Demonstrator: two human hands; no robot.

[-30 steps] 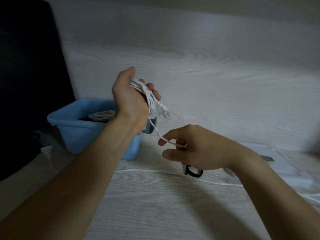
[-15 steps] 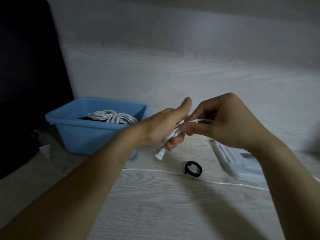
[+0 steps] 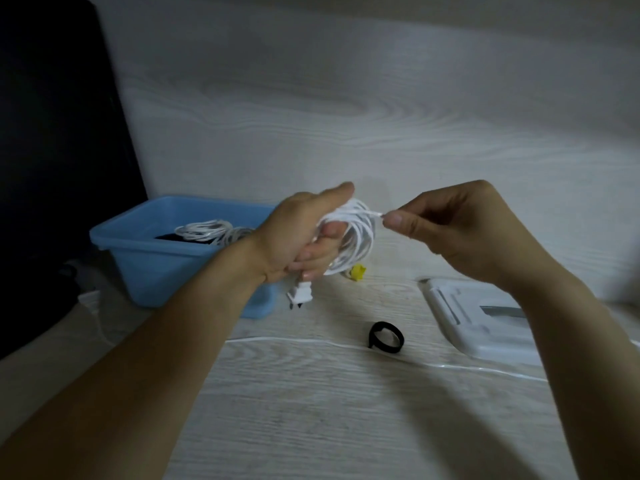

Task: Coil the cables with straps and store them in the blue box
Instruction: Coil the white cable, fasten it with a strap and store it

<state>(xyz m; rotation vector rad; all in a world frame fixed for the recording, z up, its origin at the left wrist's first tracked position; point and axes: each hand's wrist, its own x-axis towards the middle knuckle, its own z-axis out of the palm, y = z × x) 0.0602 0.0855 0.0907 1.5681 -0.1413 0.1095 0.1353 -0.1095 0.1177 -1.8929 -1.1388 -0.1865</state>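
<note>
A: Nearest the blue box point(image 3: 166, 268)?
B: Black strap point(image 3: 386, 335) loose on counter point(image 3: 311, 410), nearer than box.
A: Grips?
B: Left hand point(image 3: 304, 237) clamped on white coil point(image 3: 353, 237); right hand point(image 3: 446, 230) pinches its end. Second coil point(image 3: 207, 230) inside box.

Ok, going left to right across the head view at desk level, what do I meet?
Dark monitor → blue box → left hand → white cable coil → black strap → right hand → white tray.
</note>
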